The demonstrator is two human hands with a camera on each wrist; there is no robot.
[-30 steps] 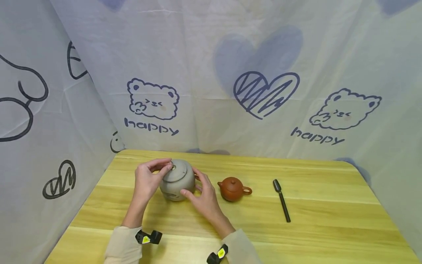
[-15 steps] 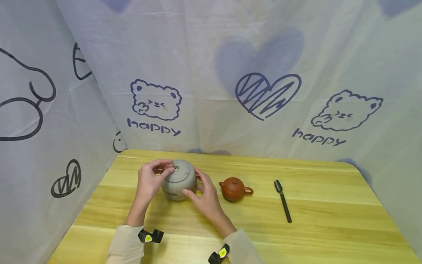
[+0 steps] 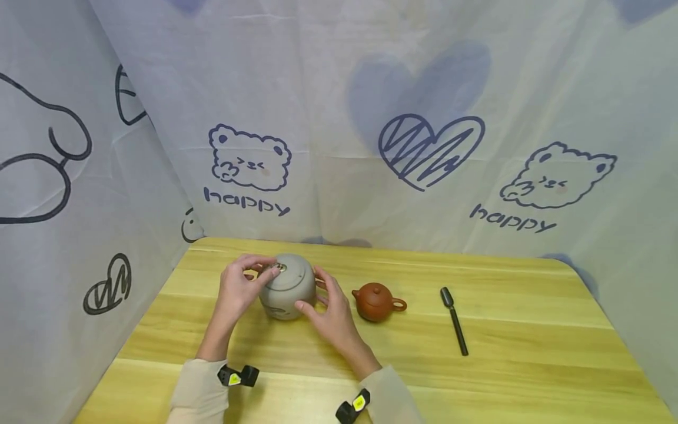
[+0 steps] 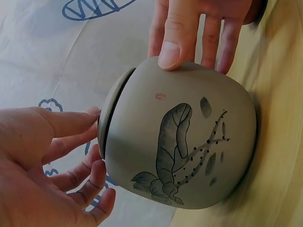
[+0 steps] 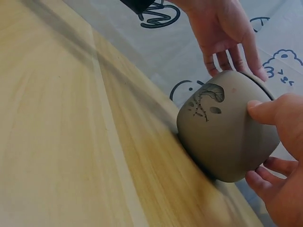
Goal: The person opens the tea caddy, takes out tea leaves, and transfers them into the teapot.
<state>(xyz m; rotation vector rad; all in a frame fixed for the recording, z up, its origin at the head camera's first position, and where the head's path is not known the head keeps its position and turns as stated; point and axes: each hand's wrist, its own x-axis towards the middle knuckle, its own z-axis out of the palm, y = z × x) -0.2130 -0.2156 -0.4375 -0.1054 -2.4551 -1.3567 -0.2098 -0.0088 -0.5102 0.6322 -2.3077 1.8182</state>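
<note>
A grey-beige tea jar [image 3: 286, 301] stands upright on the left of the table, with a leaf drawing [image 4: 173, 142] on its side. Its lid [image 3: 291, 278] sits on the mouth, and a dark seam runs beneath it in the left wrist view. At the lid's small metal fitting [image 3: 282, 268], my left hand [image 3: 239, 287] pinches with thumb and fingertips. My right hand [image 3: 333, 315] grips the jar's right side, thumb in front and fingers round the far side. Fingers partly hide the fitting.
To the jar's right stands a small reddish-brown teapot [image 3: 373, 303], its handle pointing right. Farther right lies a dark tea scoop [image 3: 454, 321]. A printed cloth [image 3: 339, 206] hangs behind the wooden table [image 3: 519, 341].
The small ring seen between my left thumb and fingers half a second ago now lies lower against the lid. My right hand keeps its grip, and the jar stays in place.
</note>
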